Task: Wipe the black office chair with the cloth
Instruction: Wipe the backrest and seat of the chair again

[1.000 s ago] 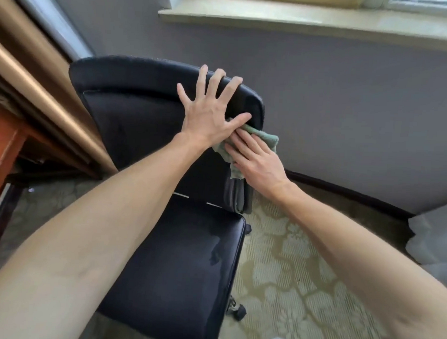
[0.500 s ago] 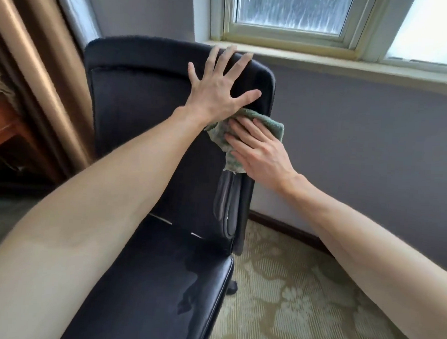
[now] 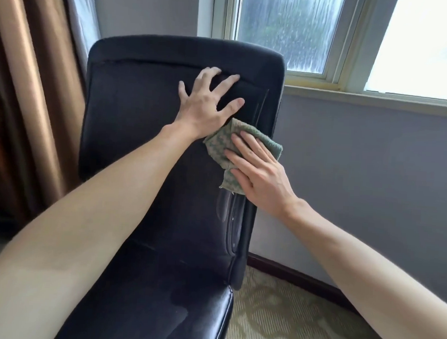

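The black office chair [image 3: 131, 128] faces me, its tall backrest upright and its glossy seat low in the middle of the view. My left hand [image 3: 207, 103] lies flat on the upper backrest, fingers spread, holding nothing. My right hand [image 3: 258, 176] presses a green cloth [image 3: 218, 140] against the backrest near its right edge, fingers stretched flat over it. Part of the cloth is hidden under that hand. Wet streaks show on the backrest below the cloth.
A grey wall [image 3: 372, 177] with a window [image 3: 289, 30] and sill stands right behind the chair. Brown curtains [image 3: 27, 81] hang at the left. Patterned green carpet [image 3: 287, 318] covers the floor at the lower right, edged by a dark skirting board.
The view has tilted up, showing more window. My left hand has slid from the top edge down onto the backrest face. My right hand and cloth sit slightly lower on the right side.
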The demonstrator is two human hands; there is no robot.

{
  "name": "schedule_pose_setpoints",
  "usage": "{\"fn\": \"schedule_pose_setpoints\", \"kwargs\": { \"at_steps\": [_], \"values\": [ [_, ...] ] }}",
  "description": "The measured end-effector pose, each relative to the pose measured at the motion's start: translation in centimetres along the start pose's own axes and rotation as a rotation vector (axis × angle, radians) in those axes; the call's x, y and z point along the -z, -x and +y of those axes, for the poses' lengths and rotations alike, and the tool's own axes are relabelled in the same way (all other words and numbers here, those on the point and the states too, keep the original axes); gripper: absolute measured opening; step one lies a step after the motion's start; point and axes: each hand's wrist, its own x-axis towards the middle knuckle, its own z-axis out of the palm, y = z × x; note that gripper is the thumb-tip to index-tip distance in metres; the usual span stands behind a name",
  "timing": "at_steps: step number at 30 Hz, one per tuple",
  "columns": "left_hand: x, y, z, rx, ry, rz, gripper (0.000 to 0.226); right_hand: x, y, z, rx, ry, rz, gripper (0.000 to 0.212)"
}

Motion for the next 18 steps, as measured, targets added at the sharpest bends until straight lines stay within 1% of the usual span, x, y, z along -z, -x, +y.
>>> {"fn": "schedule_pose_setpoints", "kwargs": {
  "at_steps": [3, 6, 11, 13, 15, 18],
  "values": [
    [-0.1, -0.1, -0.2, -0.06, -0.084, 0.002, 0.06, 0.2, 0.4, -0.5, 0.036, 0.04, -0.037, 0.03],
    [-0.3, -0.1, -0.3, -0.071, -0.086, 0.025, 0.061, 1.1, -0.6, 0.3, 0.065, 0.089, -0.06, 0.03],
    [-0.4, 0.0, -0.6, -0.102, -0.079, 0.029, 0.062, 1.2, -0.8, -0.3, -0.025, 0.076, -0.031, 0.029],
    [-0.5, 0.0, -0.8, -0.115, -0.081, 0.028, 0.063, 0.7, 1.0, -1.6, 0.028, 0.051, -0.078, 0.03],
    [-0.4, 0.0, -0.9, -0.116, -0.081, 0.019, 0.064, 0.4, 2.7, -2.8, 0.127, 0.062, -0.152, 0.033],
    [-0.4, -0.1, -0.8, -0.115, -0.094, 0.028, 0.065, 0.7, 2.5, -2.3, 0.204, 0.085, -0.19, 0.033]
  ]
}}
